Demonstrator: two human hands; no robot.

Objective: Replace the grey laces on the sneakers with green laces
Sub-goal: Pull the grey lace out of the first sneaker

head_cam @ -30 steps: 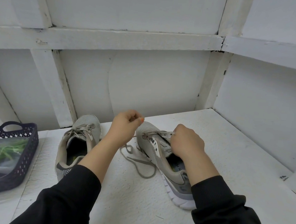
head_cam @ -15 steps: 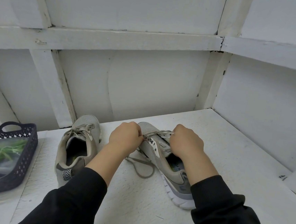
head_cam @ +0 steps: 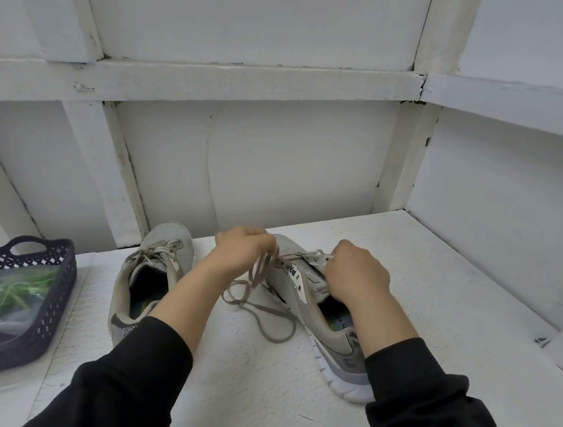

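Two grey sneakers stand on the white table. The left sneaker (head_cam: 151, 269) is still laced and tied. My left hand (head_cam: 242, 249) pinches the loose grey lace (head_cam: 257, 309) beside the toe of the right sneaker (head_cam: 321, 324); the lace hangs down and loops on the table between the shoes. My right hand (head_cam: 353, 275) grips the right sneaker's eyelet flap near the tongue. Green laces in a clear bag (head_cam: 7, 293) lie in the dark basket at the left.
The dark perforated basket (head_cam: 57, 281) sits at the table's left edge. White panelled walls (head_cam: 278, 164) close the back and right side. Bare white table surface (head_cam: 243, 381) stretches in front of the shoes and to the right.
My left hand dropped to the right sneaker's lacing, then lifted slightly, drawing more grey lace out. My right hand stayed on the shoe's eyelet flap.
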